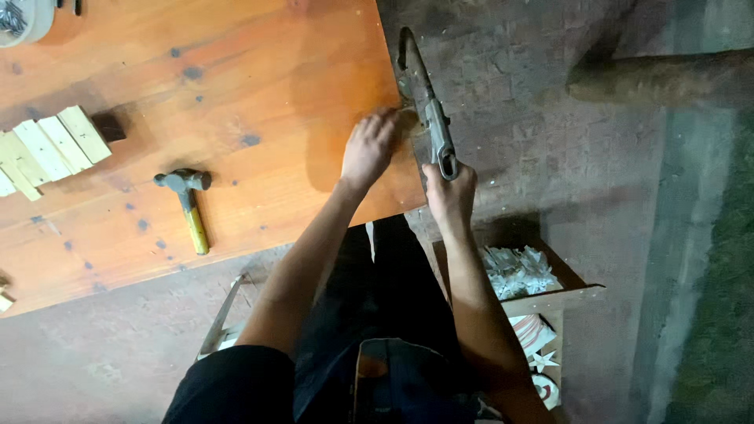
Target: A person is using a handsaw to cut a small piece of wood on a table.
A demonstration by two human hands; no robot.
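Note:
My right hand (450,192) grips the handle of a hand saw (426,102) whose blade runs along the right edge of the orange wooden table (236,86). My left hand (367,149) presses down flat at the table's edge, over a small piece of wood that is mostly hidden under its fingers, right beside the saw blade. Sawdust lies around the cut.
A hammer (187,204) with a yellow handle lies on the table to the left. Several pale wooden blocks (47,149) sit in a row at the left edge. A wooden box of crumpled paper (522,275) stands on the concrete floor near my right arm.

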